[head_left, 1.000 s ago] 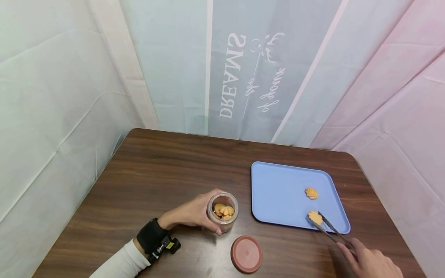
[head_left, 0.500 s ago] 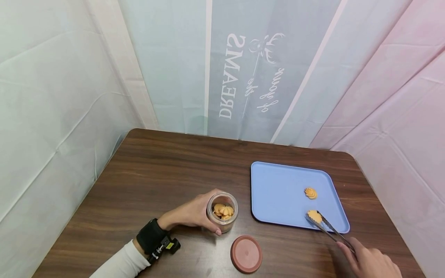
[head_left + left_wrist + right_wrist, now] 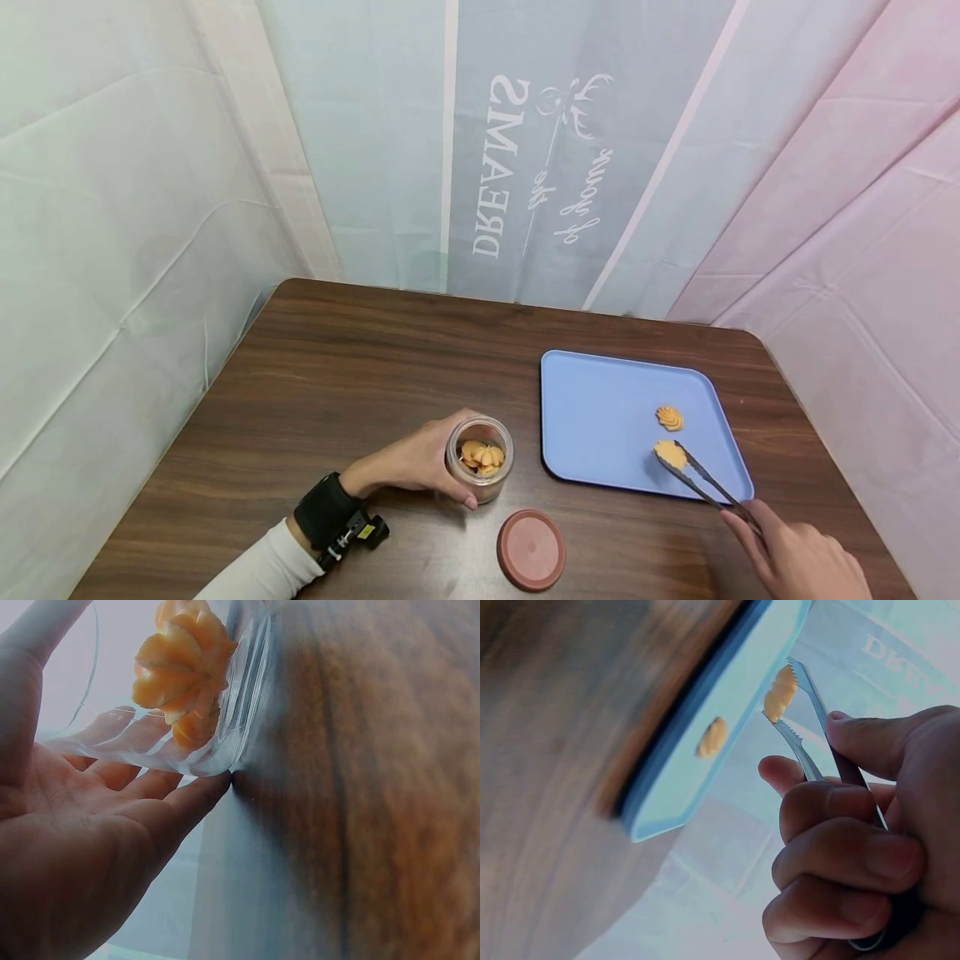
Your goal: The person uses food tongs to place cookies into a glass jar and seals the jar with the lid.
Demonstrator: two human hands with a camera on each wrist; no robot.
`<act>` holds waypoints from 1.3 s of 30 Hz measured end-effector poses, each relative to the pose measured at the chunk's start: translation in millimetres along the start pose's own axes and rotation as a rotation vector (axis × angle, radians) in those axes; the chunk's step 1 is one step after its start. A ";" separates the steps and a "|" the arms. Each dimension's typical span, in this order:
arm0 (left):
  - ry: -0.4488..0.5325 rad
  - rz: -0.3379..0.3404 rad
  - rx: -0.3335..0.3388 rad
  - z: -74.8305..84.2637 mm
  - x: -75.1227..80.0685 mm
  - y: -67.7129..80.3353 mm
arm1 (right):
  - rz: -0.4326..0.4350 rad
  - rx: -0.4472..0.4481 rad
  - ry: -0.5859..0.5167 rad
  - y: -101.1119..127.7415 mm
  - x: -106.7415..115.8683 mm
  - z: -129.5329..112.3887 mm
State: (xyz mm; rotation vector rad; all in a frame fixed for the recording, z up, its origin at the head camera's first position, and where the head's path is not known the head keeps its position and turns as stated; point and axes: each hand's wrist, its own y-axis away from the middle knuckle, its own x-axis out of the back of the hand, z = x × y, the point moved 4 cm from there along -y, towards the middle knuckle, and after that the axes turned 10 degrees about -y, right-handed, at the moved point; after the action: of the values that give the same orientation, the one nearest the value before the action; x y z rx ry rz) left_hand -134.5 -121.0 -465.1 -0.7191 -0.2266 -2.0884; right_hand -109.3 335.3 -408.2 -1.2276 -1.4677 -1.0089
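My left hand [image 3: 423,457] grips a clear glass jar [image 3: 497,487] from its left side, thumb in front and fingers behind. Several ridged golden cookies lie inside, and in the left wrist view these cookies [image 3: 184,667] show through the glass near the jar's bottom. With curled fingers my right hand [image 3: 806,554] holds metal tongs [image 3: 712,483], whose toothed tips pinch one cookie [image 3: 670,453]. That cookie is raised off the blue tray [image 3: 600,417], as the right wrist view shows. Another swirled cookie [image 3: 670,418] lies on the tray just beyond the tongs' tips.
A round reddish-brown lid [image 3: 532,550] lies on the dark wooden table [image 3: 360,350], in front of the jar. Fabric curtains [image 3: 390,150] with printed lettering hang behind the table and along both sides. A black strap with a small camera [image 3: 330,517] sits on my left wrist.
My right hand has moved the tongs and the pinched cookie slightly up and left over the tray. The left hand and jar have stayed in place.
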 end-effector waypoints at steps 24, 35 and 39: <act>-0.008 -0.001 0.007 -0.1 -0.4 0.4 | 0.233 0.346 0.018 -6.1 21.9 -65.2; -0.005 -0.002 0.007 0.2 -0.1 0.3 | 0.362 0.575 -0.002 -10.1 29.3 -95.6; -0.014 -0.003 0.012 1.4 0.7 -0.3 | 0.360 0.615 -0.010 -10.2 30.8 -105.4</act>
State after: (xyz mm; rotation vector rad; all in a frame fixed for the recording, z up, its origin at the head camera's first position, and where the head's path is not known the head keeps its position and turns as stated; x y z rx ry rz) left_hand -134.4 -120.7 -463.5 -0.7268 -0.2475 -2.0840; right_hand -105.2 238.7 -355.3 -0.9857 -1.3558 -0.2722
